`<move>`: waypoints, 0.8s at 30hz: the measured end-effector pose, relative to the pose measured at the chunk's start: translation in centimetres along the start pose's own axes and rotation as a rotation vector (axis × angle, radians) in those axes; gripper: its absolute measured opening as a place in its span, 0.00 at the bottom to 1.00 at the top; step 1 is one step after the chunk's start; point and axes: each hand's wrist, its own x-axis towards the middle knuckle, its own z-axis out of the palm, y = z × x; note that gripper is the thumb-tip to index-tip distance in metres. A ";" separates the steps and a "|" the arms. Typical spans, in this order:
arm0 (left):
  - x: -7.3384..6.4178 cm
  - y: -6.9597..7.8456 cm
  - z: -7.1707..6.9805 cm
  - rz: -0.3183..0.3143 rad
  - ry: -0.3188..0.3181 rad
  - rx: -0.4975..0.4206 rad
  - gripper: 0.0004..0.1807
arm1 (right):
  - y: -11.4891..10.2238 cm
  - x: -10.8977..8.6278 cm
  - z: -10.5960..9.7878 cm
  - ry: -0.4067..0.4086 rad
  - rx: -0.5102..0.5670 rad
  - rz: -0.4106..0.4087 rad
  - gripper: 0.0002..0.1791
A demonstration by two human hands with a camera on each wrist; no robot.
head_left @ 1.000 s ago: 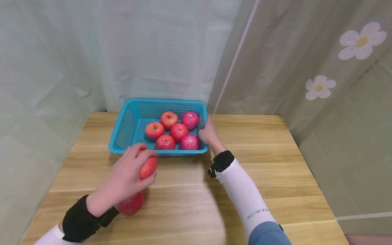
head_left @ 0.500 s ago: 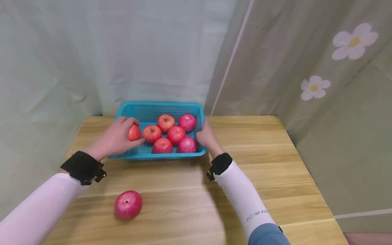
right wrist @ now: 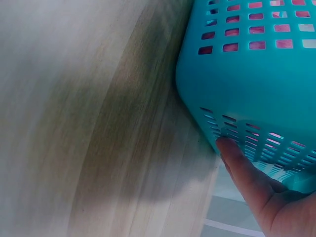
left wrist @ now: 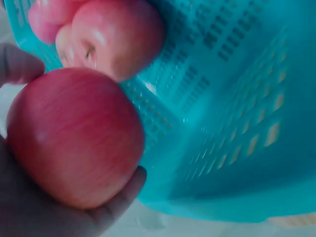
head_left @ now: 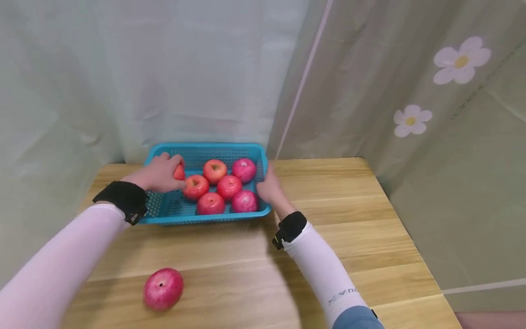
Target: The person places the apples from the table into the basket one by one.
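My left hand [head_left: 162, 174] grips a red apple [left wrist: 74, 138] over the left part of a blue plastic basket [head_left: 205, 218]. In the left wrist view its fingers and thumb curve round the apple's sides, close by other apples [left wrist: 118, 37]. At the basket's right end, my right hand [head_left: 271, 188] holds the rim and wall, thumb on the inner side. A finger [right wrist: 242, 168] lies against the slotted outer wall in the right wrist view. Several red and pinkish apples [head_left: 211, 204] fill the basket's middle and right. Another dark pink apple [head_left: 163, 289] lies on the table, left of centre.
The wooden table [head_left: 341, 219] carries the basket near its back edge. A pale curtain [head_left: 205, 73] hangs right behind, and a darker one with white flowers [head_left: 462, 60] stands along the right side.
My left hand has carried its apple from above the table, near the basket's front rim, forward into the basket's left part. The right hand keeps its hold; the head view has shifted slightly.
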 end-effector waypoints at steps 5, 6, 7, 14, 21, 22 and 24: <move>1.1 -0.7 -0.4 -0.001 -0.085 0.067 0.30 | 0.0 -0.3 0.1 0.000 -0.005 -0.027 0.41; 1.2 -0.7 -0.5 -0.012 -0.103 0.076 0.31 | -0.1 -0.3 0.1 -0.001 -0.006 -0.031 0.41; 1.3 -0.7 -0.5 -0.022 -0.111 0.089 0.31 | -0.1 -0.4 0.1 -0.001 -0.008 -0.032 0.41; 2.6 -2.1 1.1 -0.106 -0.108 0.145 0.31 | -0.3 -0.7 0.1 -0.008 -0.003 -0.018 0.42; 2.8 -2.7 2.6 -0.123 -0.075 0.138 0.34 | -0.4 -1.1 0.0 -0.009 -0.008 -0.007 0.41; 2.8 -2.7 2.6 -0.125 -0.073 0.138 0.34 | -0.4 -1.1 0.1 -0.009 -0.008 -0.006 0.41; 2.8 -2.7 2.7 -0.126 -0.077 0.143 0.34 | -0.4 -1.1 0.2 -0.010 -0.007 -0.004 0.41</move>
